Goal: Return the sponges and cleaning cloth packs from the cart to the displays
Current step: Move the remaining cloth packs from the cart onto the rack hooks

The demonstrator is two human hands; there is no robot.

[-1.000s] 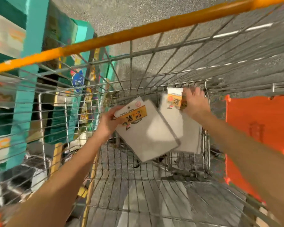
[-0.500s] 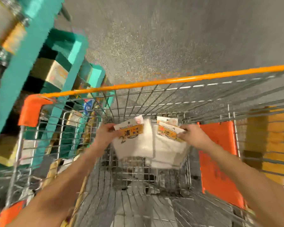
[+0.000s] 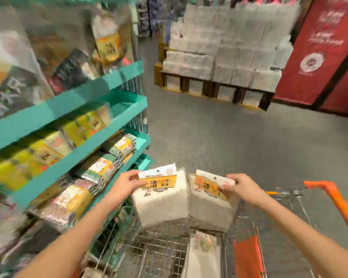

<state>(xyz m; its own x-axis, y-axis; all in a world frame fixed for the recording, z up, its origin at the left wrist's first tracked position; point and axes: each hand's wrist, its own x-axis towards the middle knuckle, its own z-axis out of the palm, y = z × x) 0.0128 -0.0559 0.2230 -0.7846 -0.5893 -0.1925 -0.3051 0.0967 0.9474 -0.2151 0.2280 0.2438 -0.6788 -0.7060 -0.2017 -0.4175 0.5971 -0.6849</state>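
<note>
- Orange-labelled and white, the first cloth pack [image 3: 161, 203] hangs in the air above the cart. The left hand [image 3: 127, 185] pinches the left edge of its card label, with the thumb on the front of the card and the fingers curled behind.
- Just beside it, touching or nearly touching along one side, is a second cloth pack [image 3: 209, 209], also white with an orange card label. The right hand [image 3: 241, 187] grips its upper right corner, fingers curled over the label, and this pack tilts a little to the right.
- Both packs are held at about the same height over the silver wire shopping cart [image 3: 159, 255], clear of its mesh floor.
- Inside the cart, below the second cloth pack, a third pale pack [image 3: 203, 257] lies against the wire. Its print is too blurred to read.
- An orange plastic flap [image 3: 247, 255] stands in the cart just to the right of that pack, and an orange rim bar [image 3: 338, 199] runs down the cart's right side.
- Teal tiered shelves [image 3: 100, 135] stand close to the cart's left side, loaded with rows of yellow and green sponge packs [image 3: 48, 153], all blurred.
- Farther off, across the grey speckled floor [image 3: 229, 137], a tall stack of white wrapped goods [image 3: 219, 57] sits on wooden pallets, with a red pillar bearing a round white emblem [image 3: 317, 53] to its right.
</note>
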